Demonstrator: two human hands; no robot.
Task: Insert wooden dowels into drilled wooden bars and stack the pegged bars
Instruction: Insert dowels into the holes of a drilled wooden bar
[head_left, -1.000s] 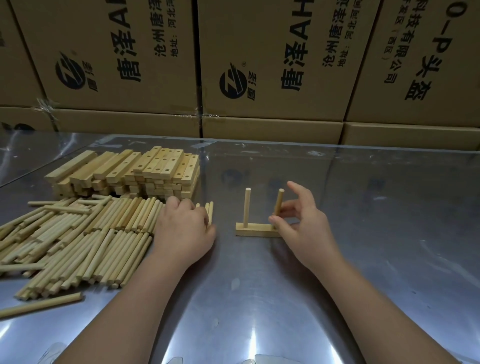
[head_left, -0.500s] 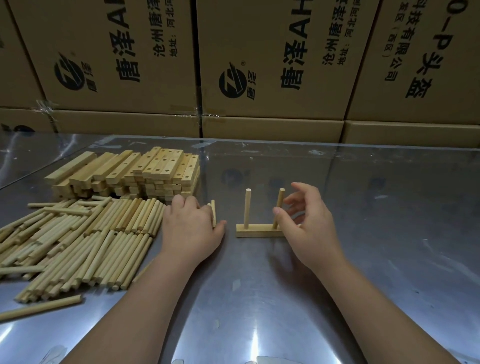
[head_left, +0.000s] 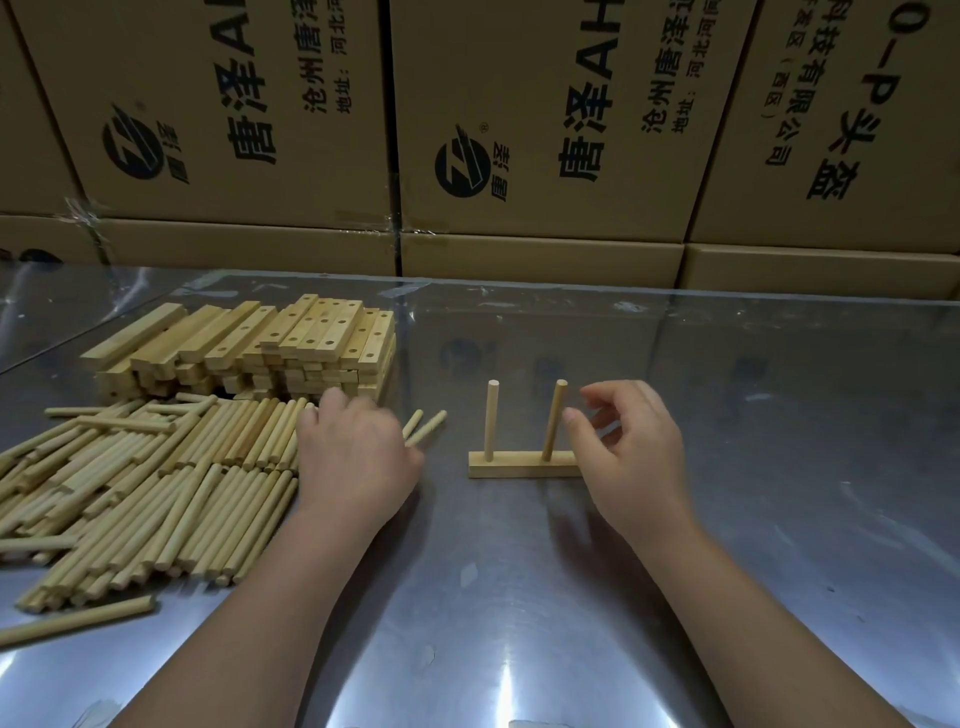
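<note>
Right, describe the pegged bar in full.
The bar is a short, pale wooden strip lying flat on the shiny metal table. Two round wooden pegs stand in it: the left peg upright, the right peg leaning slightly right. Its right end is hidden behind the right hand, whose thumb is close beside the right peg; contact cannot be told. The left hand, gripping loose dowels, is clear of it.
</note>
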